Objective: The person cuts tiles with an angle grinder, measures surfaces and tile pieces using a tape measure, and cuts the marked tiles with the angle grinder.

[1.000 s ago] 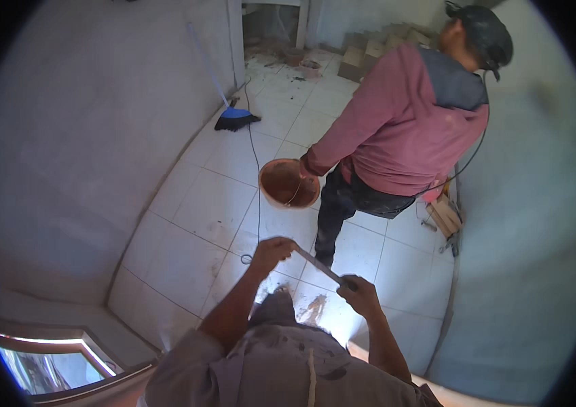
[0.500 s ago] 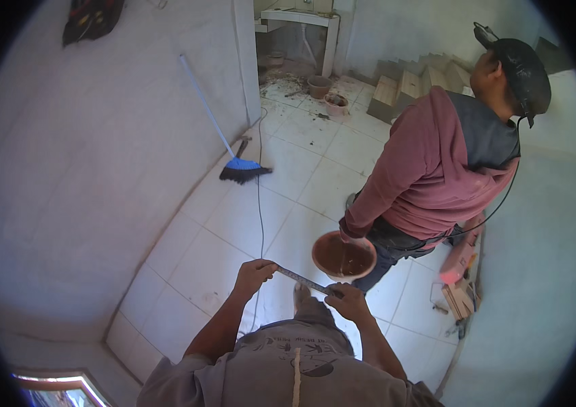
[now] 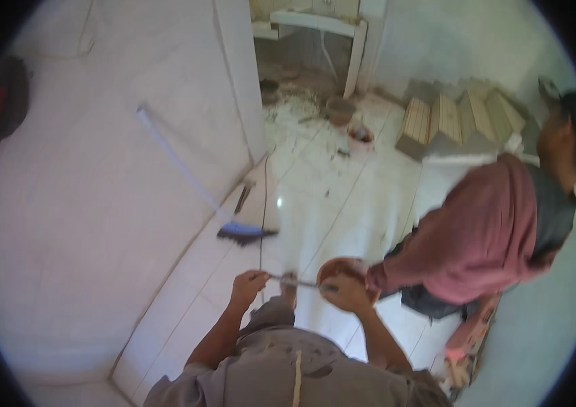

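Observation:
My left hand (image 3: pixel 250 286) pinches one end of a thin grey strip (image 3: pixel 306 283); marks along it look like those of a measuring tape. The other end is in my right hand (image 3: pixel 347 294), fingers closed round it. It spans level between my hands, in front of my body and above my bare foot (image 3: pixel 288 282). Just beyond my right hand is a reddish-brown bucket (image 3: pixel 332 267), partly hidden by that hand. A co-worker in a maroon top (image 3: pixel 468 234) reaches an arm to the bucket from the right.
A blue broom (image 3: pixel 246 230) leans against the left wall, near a hammer-like tool (image 3: pixel 243 197). A dark cable (image 3: pixel 265 183) runs along the white tiled floor (image 3: pixel 322 203). Further off are two pots (image 3: pixel 340 110) and debris. Stacked angled boards (image 3: pixel 461 122) stand at the back right.
My view has swung, and I have come closer to the broom. The co-worker and bucket now appear further right; my right hand overlaps the bucket. Both hands still hold the strip.

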### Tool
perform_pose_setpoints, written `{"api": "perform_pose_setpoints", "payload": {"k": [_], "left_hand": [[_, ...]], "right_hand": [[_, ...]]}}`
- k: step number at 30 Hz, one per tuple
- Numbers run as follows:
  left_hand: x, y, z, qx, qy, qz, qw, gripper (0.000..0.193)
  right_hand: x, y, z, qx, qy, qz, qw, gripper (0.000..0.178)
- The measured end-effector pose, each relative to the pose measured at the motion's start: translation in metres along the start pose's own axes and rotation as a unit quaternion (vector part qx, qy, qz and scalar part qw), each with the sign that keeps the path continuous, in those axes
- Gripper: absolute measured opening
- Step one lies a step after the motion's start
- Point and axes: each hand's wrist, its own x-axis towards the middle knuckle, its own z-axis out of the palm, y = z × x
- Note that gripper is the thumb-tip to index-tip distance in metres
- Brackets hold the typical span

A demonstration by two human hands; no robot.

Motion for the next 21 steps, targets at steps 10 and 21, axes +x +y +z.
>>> {"api": "perform_pose_setpoints", "payload": {"k": [10,21], "left_hand": [[0.355,0.237,0.093,0.142,-0.116,0.155,0.971,0.029],[0.701,0.316,0.148,0.029,-0.063,0.019,0.997,0.028]], "right_hand": [[0.275,0.121,-0.158,0.025,0.169,0.041,0.984,0.031],[0.592,0.281,-0.329,0.072,0.135,0.257,0.954,0.037]]}}
